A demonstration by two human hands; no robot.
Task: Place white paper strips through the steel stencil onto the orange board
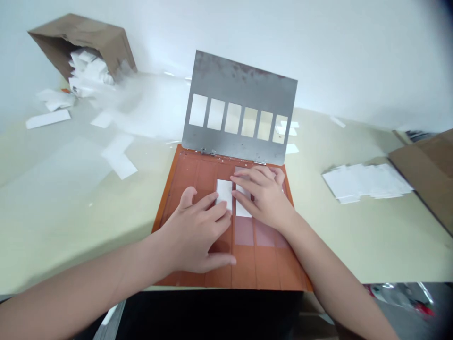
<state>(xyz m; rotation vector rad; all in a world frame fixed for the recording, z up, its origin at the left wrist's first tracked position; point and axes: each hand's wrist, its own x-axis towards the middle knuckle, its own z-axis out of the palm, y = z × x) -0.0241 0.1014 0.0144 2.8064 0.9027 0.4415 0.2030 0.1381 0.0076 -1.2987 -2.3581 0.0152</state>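
Observation:
My left hand [201, 233] is spread over an orange board with shallow grooves [201, 278], fingertips touching a small white card [224, 188] in a middle groove. My right hand [267, 196] lies palm down just to the right, fingers stretched over a second white card [243, 208], with fingertips reaching the gap between both cards. Pale translucent pieces [244, 232] show below and under the right hand. Hinged at the board's far edge, a grey metal plate [244, 78] with a row of several rectangular windows stands raised. My right palm hides part of the board.
Back left, a brown paper bag [116, 45] lies on its side with white slips [90, 71] spilling out. Loose white cards [120, 163] lie left of the board. A fanned stack of white cards [364, 182] sits right, beside a cardboard box [428, 165].

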